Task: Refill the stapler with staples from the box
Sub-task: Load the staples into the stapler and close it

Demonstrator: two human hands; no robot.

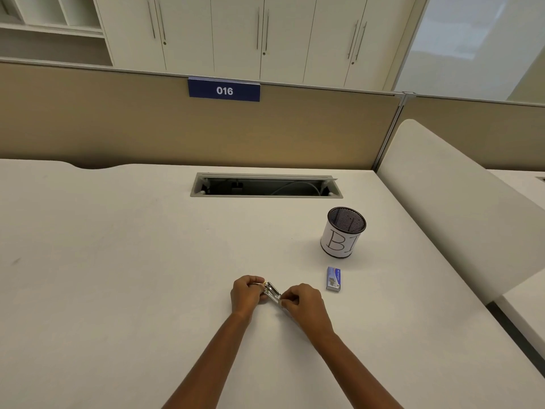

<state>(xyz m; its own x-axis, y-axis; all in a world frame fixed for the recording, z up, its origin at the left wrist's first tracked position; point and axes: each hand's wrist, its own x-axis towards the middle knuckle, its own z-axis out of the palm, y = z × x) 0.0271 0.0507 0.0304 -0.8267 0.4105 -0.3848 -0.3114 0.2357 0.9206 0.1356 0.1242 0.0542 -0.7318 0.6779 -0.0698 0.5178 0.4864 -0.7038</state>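
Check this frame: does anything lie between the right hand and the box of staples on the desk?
Nothing visible does. The right hand and left hand both grip the stapler; the box of staples lies just beyond the right hand with only bare desk between. The mesh cup stands farther back, out of the path.

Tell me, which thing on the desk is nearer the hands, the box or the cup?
The box: the small blue one lying flat just right of the right hand. The mesh cup stands farther back.
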